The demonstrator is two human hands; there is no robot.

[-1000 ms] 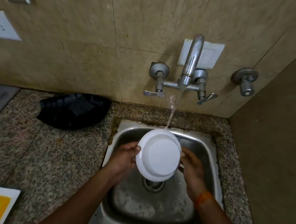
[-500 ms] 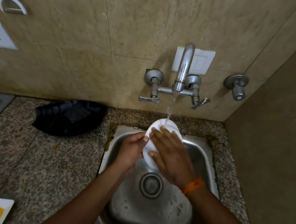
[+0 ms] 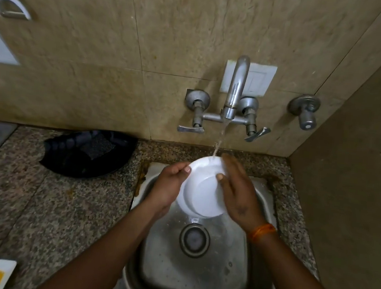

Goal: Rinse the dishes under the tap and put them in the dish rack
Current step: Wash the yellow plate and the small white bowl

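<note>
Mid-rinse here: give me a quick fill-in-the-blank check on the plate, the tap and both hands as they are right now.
1. The white plate is held over the steel ____.
2. Water from the tap lands on the plate's ____ edge, the one nearest the wall.
3. The left hand grips the plate's rim, while the right hand lies on it with ____ fingers.
4. The band on the right wrist is ____.

Missing words: sink; far; straight; orange

Plate (image 3: 201, 192): smooth, glossy white. Sink (image 3: 194, 274) and tap (image 3: 236, 88): dull brushed metal, water-spotted. Worktop (image 3: 38, 199): speckled polished stone.
</note>
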